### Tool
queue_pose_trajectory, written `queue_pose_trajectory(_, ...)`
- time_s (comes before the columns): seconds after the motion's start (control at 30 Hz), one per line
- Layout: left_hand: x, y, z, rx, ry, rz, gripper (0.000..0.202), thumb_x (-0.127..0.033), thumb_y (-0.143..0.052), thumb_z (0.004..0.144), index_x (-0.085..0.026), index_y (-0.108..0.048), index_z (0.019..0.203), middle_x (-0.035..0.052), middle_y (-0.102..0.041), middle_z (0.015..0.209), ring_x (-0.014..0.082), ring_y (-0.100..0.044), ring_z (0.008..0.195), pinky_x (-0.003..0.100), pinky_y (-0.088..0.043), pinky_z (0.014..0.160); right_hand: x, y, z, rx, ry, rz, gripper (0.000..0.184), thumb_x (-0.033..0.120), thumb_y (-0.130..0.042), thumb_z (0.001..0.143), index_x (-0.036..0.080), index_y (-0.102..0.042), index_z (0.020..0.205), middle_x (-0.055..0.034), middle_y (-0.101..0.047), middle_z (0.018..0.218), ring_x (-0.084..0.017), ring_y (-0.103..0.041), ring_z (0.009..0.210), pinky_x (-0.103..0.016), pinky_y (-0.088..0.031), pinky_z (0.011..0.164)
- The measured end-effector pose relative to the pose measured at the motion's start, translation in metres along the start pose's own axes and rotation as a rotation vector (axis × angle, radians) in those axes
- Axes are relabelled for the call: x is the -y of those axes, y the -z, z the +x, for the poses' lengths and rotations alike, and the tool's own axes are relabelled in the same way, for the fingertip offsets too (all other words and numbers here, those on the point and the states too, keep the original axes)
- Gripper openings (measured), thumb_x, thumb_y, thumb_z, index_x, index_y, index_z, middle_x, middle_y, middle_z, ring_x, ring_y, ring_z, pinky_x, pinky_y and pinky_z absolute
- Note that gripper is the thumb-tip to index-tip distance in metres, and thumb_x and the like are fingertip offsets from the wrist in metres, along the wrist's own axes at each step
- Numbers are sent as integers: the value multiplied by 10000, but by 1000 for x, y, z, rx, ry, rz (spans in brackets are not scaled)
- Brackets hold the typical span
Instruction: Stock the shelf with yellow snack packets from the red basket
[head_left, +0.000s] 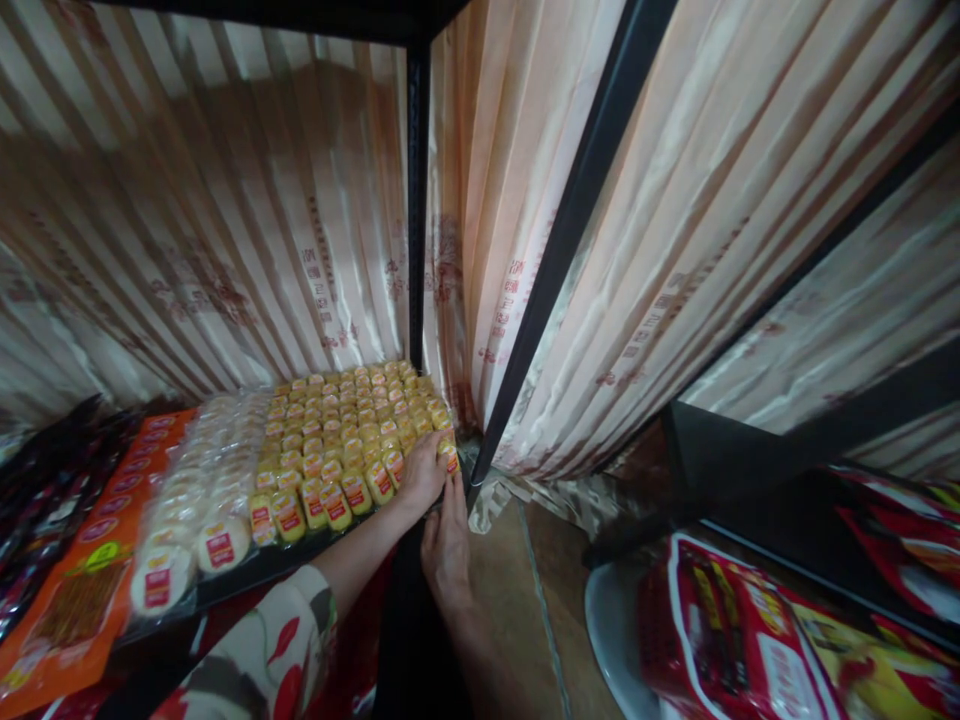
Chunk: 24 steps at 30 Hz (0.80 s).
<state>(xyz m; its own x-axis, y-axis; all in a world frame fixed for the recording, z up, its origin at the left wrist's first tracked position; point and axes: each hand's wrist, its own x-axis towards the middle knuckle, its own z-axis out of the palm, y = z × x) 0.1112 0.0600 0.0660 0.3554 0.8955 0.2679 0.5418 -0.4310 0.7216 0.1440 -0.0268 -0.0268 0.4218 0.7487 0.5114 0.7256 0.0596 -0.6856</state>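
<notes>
Rows of small yellow snacks (330, 440) in clear wrappers with red labels stand packed together on a black shelf (247, 570). My left hand (424, 474) reaches across the front of these rows, its fingers closed around a yellow wrapped snack (449, 457) at the right end. Just below it, my right hand (448, 545) points upward beside the shelf corner. Its fingers are stretched out, with the tips touching or very near the same snack. Part of that snack is hidden by my fingers.
White round packs (223, 545), an orange bag (90, 570) and dark packages (56, 500) lie to the left. A black post (559, 240) rises by my hands, before pleated curtains (300, 200). At right, red packages (727, 620) sit near another black shelf (742, 470).
</notes>
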Motion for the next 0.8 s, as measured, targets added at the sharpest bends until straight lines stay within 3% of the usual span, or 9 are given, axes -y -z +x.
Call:
queue_pose_trajectory(0.43, 4, -15, 27, 49, -73, 119, 347, -101, -521, 792, -126, -566, 1135, 120, -629, 1129, 201, -571, 1077, 344, -440, 968, -18, -15, 17, -5, 13, 1, 639, 58, -330, 795, 53, -226, 1426, -192, -230, 1492, -261, -179, 1393, -510, -304, 1080)
queue_pose_trajectory(0.8, 6, -20, 30, 94, -65, 195, 317, -127, -490, 811, -130, -580, 1115, 114, -628, 1076, 205, -565, 1044, 330, -442, 940, -30, -25, 32, -32, 45, -39, 675, 59, -331, 774, 62, -197, 1436, -195, -309, 1458, -272, -232, 1375, -512, -327, 1060)
